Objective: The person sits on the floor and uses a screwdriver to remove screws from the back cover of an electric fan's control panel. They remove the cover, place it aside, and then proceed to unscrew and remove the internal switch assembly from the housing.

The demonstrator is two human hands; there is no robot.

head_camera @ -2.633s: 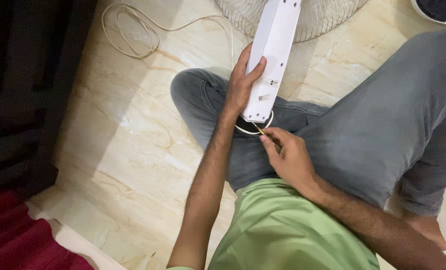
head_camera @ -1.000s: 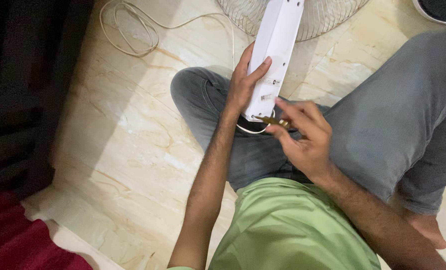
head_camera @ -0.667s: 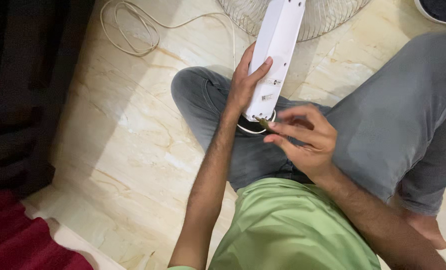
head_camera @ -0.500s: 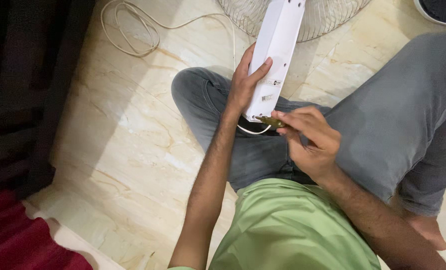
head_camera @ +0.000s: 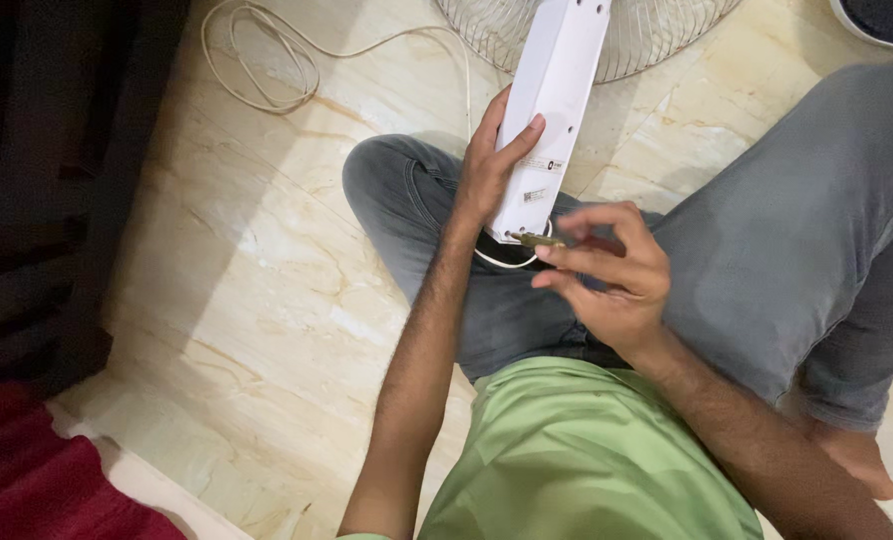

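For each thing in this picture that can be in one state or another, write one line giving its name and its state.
white casing: tilted, gripped by the left hand
yellowish screwdriver: tip at the casing's lower end, pinched by the right hand
white cord: loosely coiled on the floor
wire fan guard: lying on the floor

- White housing (head_camera: 550,110): far end cut off by the top edge of the frame; near end partly covered by the right hand (head_camera: 607,275).
- Brass-coloured tool (head_camera: 537,240): only a short tip shows; the rest is hidden in the fingers (head_camera: 577,258); its kind is too small to tell.
- Wire fan grille (head_camera: 647,40): cut off at the top centre.
- White-rimmed dark object (head_camera: 882,20): cropped at the upper right corner.
- Labels on the housing: too small to read.
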